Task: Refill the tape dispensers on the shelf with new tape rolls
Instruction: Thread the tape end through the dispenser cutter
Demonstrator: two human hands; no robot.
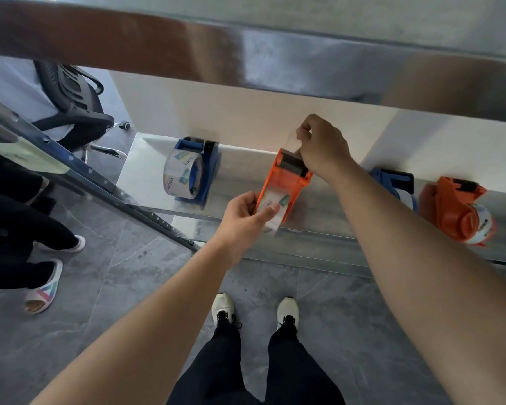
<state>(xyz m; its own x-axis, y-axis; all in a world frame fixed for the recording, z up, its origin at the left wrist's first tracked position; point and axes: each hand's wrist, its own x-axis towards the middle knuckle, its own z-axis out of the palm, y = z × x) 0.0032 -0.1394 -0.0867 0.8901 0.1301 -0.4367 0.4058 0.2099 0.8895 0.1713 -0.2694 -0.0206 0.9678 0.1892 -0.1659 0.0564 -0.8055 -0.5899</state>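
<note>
An orange tape dispenser (pixel 287 178) lies on the metal shelf (pixel 146 171) in front of me, with a clear tape roll (pixel 272 207) loaded at its near end. My left hand (pixel 244 220) grips that roll end. My right hand (pixel 322 144) pinches the clear tape strip (pixel 292 141) above the dispenser's black far end. A blue dispenser (pixel 195 171) holding a clear printed roll stands to the left. To the right sit another blue dispenser (pixel 398 182), partly hidden by my right arm, and a second orange dispenser (pixel 456 209) with a roll.
An upper metal shelf (pixel 246 54) juts out close above the hands. A slotted shelf post (pixel 105 182) slants at the left. A black office chair (pixel 73 106) and another person's legs in slippers (pixel 41 258) are at the left. My feet (pixel 254 311) stand on grey floor tiles.
</note>
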